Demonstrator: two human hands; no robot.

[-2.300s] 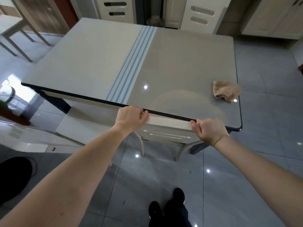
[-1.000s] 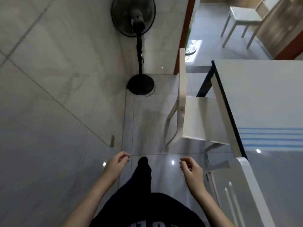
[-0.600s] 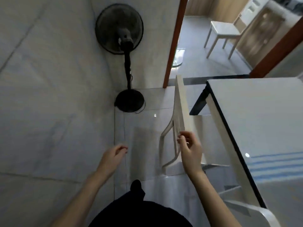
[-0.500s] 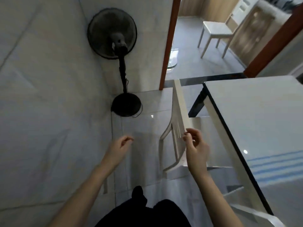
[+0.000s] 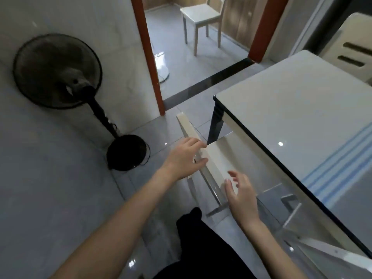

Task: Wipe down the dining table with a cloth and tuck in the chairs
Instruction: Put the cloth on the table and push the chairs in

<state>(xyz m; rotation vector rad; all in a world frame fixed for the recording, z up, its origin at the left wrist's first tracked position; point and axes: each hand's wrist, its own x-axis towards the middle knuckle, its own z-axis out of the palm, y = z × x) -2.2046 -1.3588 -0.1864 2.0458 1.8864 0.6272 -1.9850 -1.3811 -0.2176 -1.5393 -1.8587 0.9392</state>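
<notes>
Head view, looking down. Shows a white chair (image 5: 227, 158) drawn up to the bench (image 5: 302, 121), at the long dark-trimmed edge that faces the tiled wall, close to the bench corner nearest the doorway; seat partly beneath that edge, backrest outside it, upright and running roughly along it. Grips the chair's top rail (image 5: 188, 127) with the left hand (image 5: 182, 158) about midway along, fingers laid over the top and thumb against the near face, rail pinched between them. Holds the right hand (image 5: 240, 191) at the near end of the same rail, fingers spread and fairly straight, curled round nothing; fingertips at the rail's end, contact not clear enough to call. Takes in both bare forearms reaching up from the lower edge of the picture, with dark trousers (image 5: 193, 238) between them. Catches the white rail of a second chair (image 5: 322, 254) further along the same bench edge, at the lower right, mostly hidden. Finds blue stripes (image 5: 338, 164) across the glossy bench top and a dark bench leg (image 5: 215, 125) under the doorway corner. Beyond the far bench edge, a slotted backrest (image 5: 356, 55) of a third chair. Against the wall, well apart from the bench, a black pedestal fan (image 5: 58, 71) on a round base. Through the red-brown door frame (image 5: 149, 57), one more pale chair (image 5: 201, 13) on the grey tiled floor (image 5: 50, 198).
</notes>
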